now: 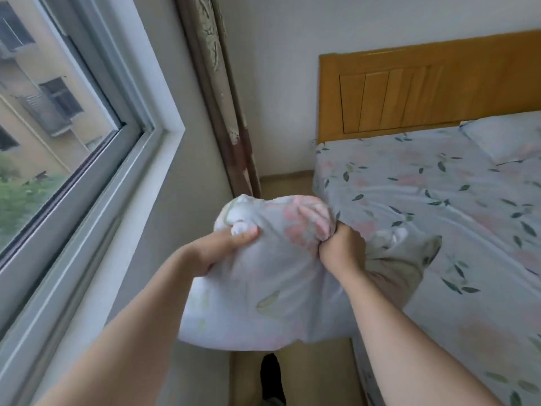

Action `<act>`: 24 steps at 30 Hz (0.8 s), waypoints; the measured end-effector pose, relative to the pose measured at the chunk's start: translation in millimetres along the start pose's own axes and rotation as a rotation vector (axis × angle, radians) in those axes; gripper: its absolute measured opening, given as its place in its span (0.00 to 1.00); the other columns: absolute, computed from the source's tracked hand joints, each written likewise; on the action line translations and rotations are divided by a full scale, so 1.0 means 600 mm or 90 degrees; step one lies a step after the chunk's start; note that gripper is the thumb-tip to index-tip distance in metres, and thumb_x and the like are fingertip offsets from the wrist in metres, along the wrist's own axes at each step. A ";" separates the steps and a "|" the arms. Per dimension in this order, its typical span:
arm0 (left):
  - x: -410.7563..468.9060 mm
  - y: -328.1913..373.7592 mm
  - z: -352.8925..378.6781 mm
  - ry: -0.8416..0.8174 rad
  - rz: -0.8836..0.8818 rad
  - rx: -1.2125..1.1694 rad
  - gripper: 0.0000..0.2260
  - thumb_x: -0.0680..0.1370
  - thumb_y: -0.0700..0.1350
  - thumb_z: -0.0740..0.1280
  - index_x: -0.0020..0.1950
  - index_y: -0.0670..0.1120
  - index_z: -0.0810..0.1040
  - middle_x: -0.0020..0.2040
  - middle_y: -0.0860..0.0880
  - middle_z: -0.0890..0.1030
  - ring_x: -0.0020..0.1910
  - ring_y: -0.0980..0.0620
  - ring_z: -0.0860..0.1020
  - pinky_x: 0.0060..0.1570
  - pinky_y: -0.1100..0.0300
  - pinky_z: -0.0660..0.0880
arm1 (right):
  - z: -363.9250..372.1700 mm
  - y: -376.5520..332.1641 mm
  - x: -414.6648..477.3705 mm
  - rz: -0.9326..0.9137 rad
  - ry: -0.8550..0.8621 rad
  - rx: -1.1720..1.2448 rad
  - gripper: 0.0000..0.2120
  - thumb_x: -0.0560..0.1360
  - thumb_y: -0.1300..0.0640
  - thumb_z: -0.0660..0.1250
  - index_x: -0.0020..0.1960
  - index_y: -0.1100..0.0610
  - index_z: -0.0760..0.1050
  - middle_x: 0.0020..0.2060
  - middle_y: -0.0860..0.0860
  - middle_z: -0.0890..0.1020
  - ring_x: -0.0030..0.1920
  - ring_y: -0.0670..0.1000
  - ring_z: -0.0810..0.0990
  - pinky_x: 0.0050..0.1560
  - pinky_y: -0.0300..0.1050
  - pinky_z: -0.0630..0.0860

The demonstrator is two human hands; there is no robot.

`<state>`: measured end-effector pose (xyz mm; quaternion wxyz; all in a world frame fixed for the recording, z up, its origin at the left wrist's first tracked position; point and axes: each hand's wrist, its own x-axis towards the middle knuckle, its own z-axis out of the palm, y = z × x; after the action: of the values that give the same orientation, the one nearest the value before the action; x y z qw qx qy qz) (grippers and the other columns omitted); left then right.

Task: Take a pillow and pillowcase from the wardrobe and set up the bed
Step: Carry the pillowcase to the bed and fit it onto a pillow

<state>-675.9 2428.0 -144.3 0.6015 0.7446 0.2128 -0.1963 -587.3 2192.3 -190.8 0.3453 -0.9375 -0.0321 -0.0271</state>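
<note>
A white pillow (244, 213) sits inside a pale floral pillowcase (263, 294), held in front of me beside the bed. Bare white pillow shows at the far open end. My left hand (218, 250) grips the left side of that end, thumb on top. My right hand (341, 249) is closed on bunched pillowcase fabric at the right side. The bed (409, 183) lies to the right with a matching floral sheet. A second pillow (503, 139) in a pale case rests by the wooden headboard (424, 92).
A window (58, 127) with a deep white sill runs along the left wall. A brown patterned curtain (222, 92) hangs in the corner. A narrow strip of floor (287, 183) separates wall and bed. My knee (401, 271) presses on the mattress edge, my dark shoe (272, 376) below.
</note>
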 end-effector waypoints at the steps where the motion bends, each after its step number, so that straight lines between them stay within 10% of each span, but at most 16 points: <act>1: 0.034 0.017 0.005 -0.029 0.003 0.043 0.38 0.61 0.69 0.79 0.65 0.49 0.81 0.59 0.47 0.86 0.59 0.46 0.84 0.65 0.46 0.78 | 0.012 -0.015 0.039 -0.014 0.005 -0.018 0.07 0.72 0.56 0.67 0.45 0.58 0.82 0.44 0.61 0.86 0.48 0.65 0.83 0.48 0.51 0.77; 4: 0.139 0.101 0.010 0.027 0.095 0.118 0.17 0.73 0.57 0.77 0.57 0.50 0.85 0.52 0.48 0.88 0.50 0.48 0.87 0.55 0.51 0.83 | 0.026 -0.055 0.155 0.045 0.029 -0.026 0.07 0.75 0.56 0.66 0.42 0.57 0.80 0.44 0.58 0.85 0.48 0.64 0.83 0.52 0.52 0.77; 9: 0.320 0.264 -0.048 0.225 0.234 0.109 0.15 0.79 0.53 0.69 0.59 0.45 0.81 0.57 0.45 0.85 0.54 0.45 0.82 0.55 0.54 0.77 | 0.043 -0.091 0.343 0.161 0.199 0.044 0.13 0.70 0.64 0.63 0.53 0.56 0.77 0.54 0.57 0.81 0.57 0.61 0.77 0.63 0.60 0.72; 13: 0.463 0.367 -0.081 0.323 0.241 0.136 0.18 0.84 0.50 0.61 0.56 0.35 0.81 0.54 0.36 0.84 0.56 0.35 0.81 0.47 0.55 0.71 | 0.084 -0.069 0.469 0.403 0.002 0.257 0.41 0.71 0.44 0.68 0.79 0.54 0.55 0.75 0.56 0.65 0.72 0.60 0.68 0.68 0.57 0.71; 20: 0.725 0.515 -0.101 0.293 0.212 0.069 0.18 0.85 0.48 0.57 0.36 0.46 0.70 0.36 0.47 0.73 0.42 0.43 0.73 0.40 0.54 0.74 | 0.218 -0.052 0.658 0.613 -0.318 0.577 0.36 0.71 0.25 0.55 0.58 0.53 0.81 0.51 0.56 0.85 0.52 0.61 0.82 0.50 0.62 0.80; 24: 0.836 0.608 -0.135 0.315 0.166 -0.072 0.12 0.83 0.45 0.59 0.41 0.44 0.73 0.38 0.49 0.73 0.45 0.44 0.75 0.48 0.49 0.75 | 0.250 -0.030 0.790 0.758 -0.377 0.773 0.43 0.71 0.28 0.61 0.72 0.59 0.68 0.62 0.63 0.77 0.62 0.68 0.76 0.58 0.79 0.69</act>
<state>-53.6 2480.1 -106.9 0.5923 0.7560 0.2662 0.0823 -112.1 2323.2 -258.3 0.7158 -0.4237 0.3625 0.4204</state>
